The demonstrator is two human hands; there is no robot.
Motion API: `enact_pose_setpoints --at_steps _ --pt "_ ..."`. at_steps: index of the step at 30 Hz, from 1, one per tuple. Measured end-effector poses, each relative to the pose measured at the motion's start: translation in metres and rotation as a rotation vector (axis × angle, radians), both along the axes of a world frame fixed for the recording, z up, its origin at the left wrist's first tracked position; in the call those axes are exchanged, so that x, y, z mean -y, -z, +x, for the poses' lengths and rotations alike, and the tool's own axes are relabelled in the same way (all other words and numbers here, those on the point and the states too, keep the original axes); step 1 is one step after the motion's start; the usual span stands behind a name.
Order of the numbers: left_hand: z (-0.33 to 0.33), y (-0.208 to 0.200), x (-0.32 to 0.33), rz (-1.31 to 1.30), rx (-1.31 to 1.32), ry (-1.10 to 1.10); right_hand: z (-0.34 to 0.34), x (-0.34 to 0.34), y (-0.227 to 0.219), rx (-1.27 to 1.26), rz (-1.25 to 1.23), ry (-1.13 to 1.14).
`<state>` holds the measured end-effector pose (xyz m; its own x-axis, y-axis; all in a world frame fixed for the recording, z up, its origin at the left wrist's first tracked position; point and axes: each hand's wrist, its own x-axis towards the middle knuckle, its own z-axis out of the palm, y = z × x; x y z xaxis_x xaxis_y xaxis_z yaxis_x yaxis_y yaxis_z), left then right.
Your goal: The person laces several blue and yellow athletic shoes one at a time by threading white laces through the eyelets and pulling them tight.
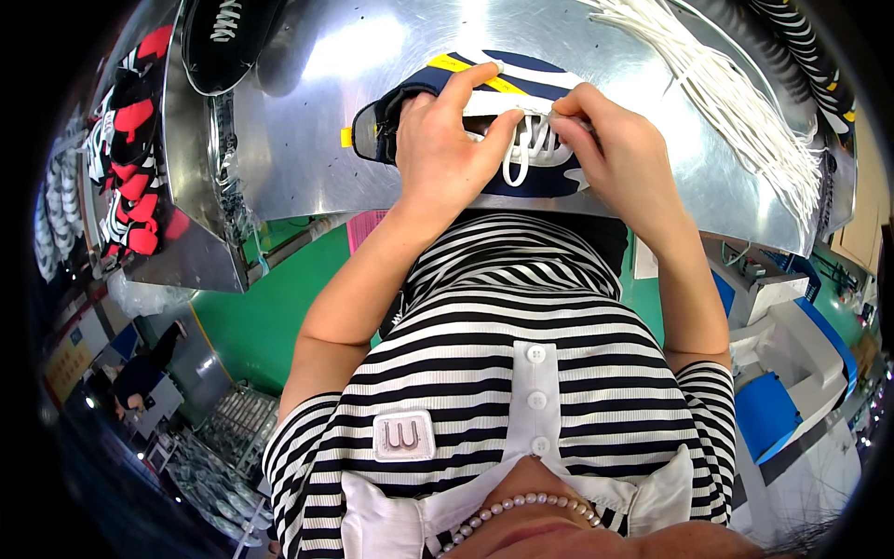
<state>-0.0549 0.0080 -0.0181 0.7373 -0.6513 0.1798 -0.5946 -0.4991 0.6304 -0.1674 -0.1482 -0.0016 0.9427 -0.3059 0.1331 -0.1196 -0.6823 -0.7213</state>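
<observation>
A navy sneaker point(549, 182) with white stripes and yellow trim lies on the metal table, its heel to the left and toe to the right. My left hand point(442, 149) grips it over the opening, the index finger on the far side and the thumb by the eyelets. Its other fingers are partly hidden at the collar. A white shoelace point(518, 166) crosses the eyelets and hangs in a loop on the near side. My right hand point(615, 149) is closed in a pinch at the lacing, with the shoelace at its fingertips, though the fingers cover most of that spot.
A bundle of white laces point(736, 112) lies on the metal table point(307, 168) at the right. One black shoe point(223, 42) stands at the far left. Red, black and white shoe pieces point(135, 177) hang beyond the left edge. Striped shoes point(810, 56) line the far right.
</observation>
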Motion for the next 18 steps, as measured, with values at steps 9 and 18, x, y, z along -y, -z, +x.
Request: enact_pose_setpoints --at_steps 9,18 --pt "0.004 0.006 -0.01 -0.16 -0.208 0.082 0.008 -0.011 -0.004 -0.074 -0.141 -0.051" --pt "0.002 0.002 0.005 -0.243 -0.211 0.074 0.001 -0.013 0.026 0.091 0.108 0.36"
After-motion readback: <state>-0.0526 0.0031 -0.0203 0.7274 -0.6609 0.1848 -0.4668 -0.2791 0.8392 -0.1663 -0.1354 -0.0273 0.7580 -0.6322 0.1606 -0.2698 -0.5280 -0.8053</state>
